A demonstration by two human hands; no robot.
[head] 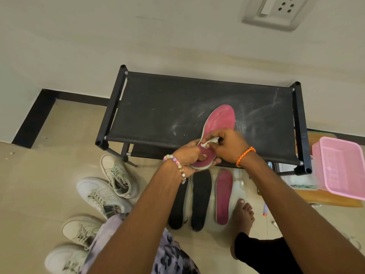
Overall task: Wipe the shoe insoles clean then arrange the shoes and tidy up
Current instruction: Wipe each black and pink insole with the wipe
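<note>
Head view: left hand [188,158] grips the pink insole [218,123] heel over the shoe rack [197,107]; right hand [229,145] pinches a white wipe [209,142], mostly hidden by fingers.

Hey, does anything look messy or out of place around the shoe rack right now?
Yes. The black top of the shoe rack has whitish dusty smears, mostly beside the pink insole being wiped. Three more insoles lie loose on the floor.

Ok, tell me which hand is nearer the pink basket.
Right. The right hand, pressing a white wipe on the held pink insole, is on the side toward the pink basket. The left hand grips the insole's heel, farther away.
</note>
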